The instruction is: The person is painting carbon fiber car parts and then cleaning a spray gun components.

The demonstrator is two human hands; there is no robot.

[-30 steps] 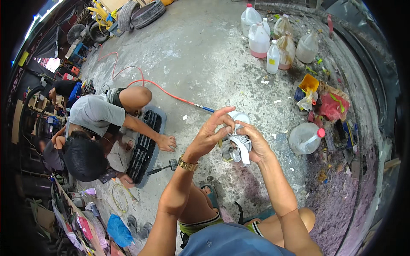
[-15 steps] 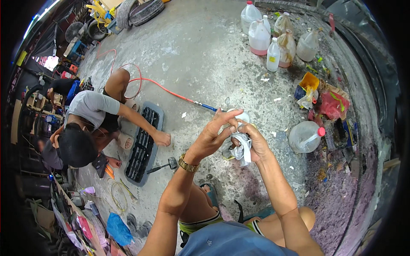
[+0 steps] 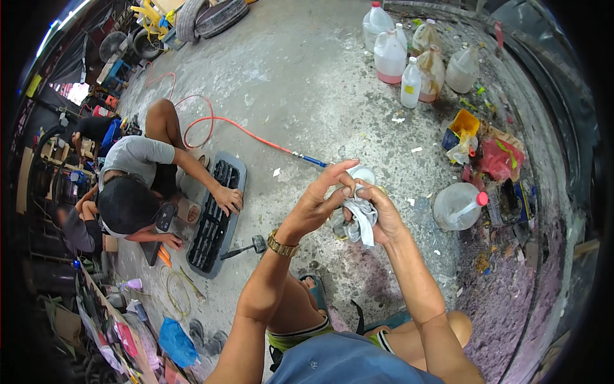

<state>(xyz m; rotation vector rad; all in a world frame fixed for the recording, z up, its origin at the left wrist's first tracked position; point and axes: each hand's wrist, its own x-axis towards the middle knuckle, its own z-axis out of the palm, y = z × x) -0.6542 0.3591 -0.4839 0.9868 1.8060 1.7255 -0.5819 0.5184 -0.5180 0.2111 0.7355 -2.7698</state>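
Note:
Above the floor in front of me, my right hand (image 3: 385, 221) is closed around a crumpled white rag (image 3: 366, 219), which hangs down from its fingers. My left hand (image 3: 320, 203), with a gold watch (image 3: 282, 243) on the wrist, meets it at the fingertips. Its thumb and a finger are pinched together beside the rag while the index finger stretches out; what the pinch holds is too small to make out. Just behind the fingers shows a white round thing (image 3: 364, 175), mostly hidden by my hands. An orange hose (image 3: 249, 132) with a blue end runs up to it.
Left of me a co-worker (image 3: 131, 198) crouches over a black grille with a grey frame (image 3: 217, 214). A black-headed mallet (image 3: 258, 244) lies beside it. Several plastic jugs (image 3: 389, 61) stand far right; nearer are another jug (image 3: 457, 208) and litter (image 3: 500, 158). Tyres (image 3: 220, 18) lie at the back.
The co-worker's hand has shifted left onto the grille, and their head has moved slightly right. My hands stay almost in place, with small shifts of the fingers and rag.

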